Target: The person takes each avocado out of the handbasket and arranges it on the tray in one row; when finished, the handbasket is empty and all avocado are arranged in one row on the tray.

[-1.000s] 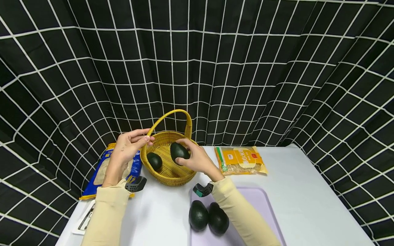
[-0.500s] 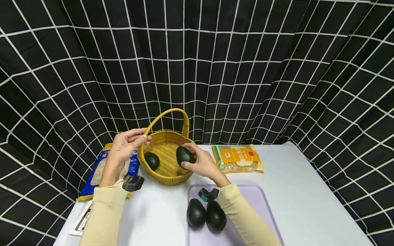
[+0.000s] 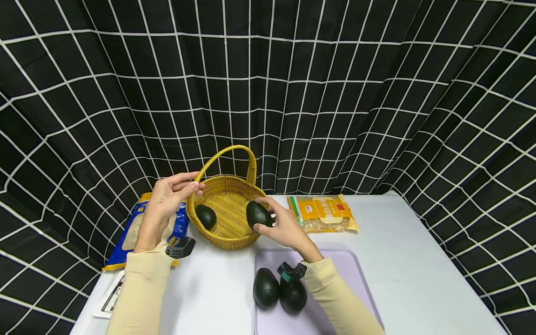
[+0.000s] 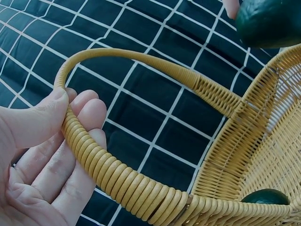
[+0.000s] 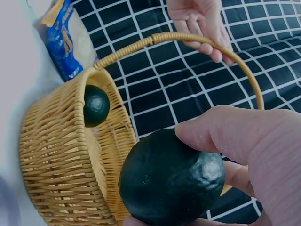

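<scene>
My left hand (image 3: 167, 197) pinches the wrapped handle (image 4: 110, 167) of a yellow wicker basket (image 3: 228, 244) between thumb and fingers. A dark green avocado (image 3: 258, 215) is in the grip of my right hand (image 3: 286, 225), held over the basket's right rim. Thumb and fingers curl round it in the right wrist view, where the held avocado (image 5: 171, 179) covers part of the basket. Inside the basket, at the left, lies another avocado (image 3: 205, 217). Two more avocados (image 3: 265, 288) lie side by side on a pale purple tray (image 3: 335, 265) below my right wrist.
A blue and yellow bag (image 3: 130, 239) lies left of the basket, partly behind my left arm. An orange food packet (image 3: 322, 213) lies to the right. At the table's left edge is a white object with dark markings (image 3: 110, 298). A black gridded curtain (image 3: 335, 93) surrounds the table.
My right hand has moved to the right with the avocado, from above the basket's middle to its right rim. The left hand keeps its hold on the handle.
</scene>
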Motion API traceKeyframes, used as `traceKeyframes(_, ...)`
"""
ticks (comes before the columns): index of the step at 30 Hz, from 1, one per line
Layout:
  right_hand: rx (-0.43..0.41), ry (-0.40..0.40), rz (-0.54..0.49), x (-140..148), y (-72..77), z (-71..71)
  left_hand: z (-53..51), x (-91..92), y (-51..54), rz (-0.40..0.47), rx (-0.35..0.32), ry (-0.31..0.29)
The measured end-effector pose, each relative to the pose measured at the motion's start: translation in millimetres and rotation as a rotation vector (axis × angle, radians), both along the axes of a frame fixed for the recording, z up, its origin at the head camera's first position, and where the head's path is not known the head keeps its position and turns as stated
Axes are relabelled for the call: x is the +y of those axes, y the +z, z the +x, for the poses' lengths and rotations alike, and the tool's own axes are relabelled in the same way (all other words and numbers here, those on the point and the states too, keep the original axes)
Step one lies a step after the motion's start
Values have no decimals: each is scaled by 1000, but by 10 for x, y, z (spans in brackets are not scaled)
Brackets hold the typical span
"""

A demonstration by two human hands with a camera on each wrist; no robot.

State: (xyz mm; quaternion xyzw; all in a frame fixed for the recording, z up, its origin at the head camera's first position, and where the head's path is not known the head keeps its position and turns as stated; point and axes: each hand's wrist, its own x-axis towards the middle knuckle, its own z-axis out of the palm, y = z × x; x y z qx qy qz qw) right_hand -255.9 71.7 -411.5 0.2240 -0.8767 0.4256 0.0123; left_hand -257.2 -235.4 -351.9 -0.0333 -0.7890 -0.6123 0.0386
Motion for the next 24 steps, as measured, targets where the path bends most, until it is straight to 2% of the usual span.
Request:
traceKeyframes(10,19,-11,-31,99,-3,132,-17,-2,-6,0,3,8)
traceKeyframes(24,-18,-82,-14,245,-79,257,-16,-4,-24,4,25,8)
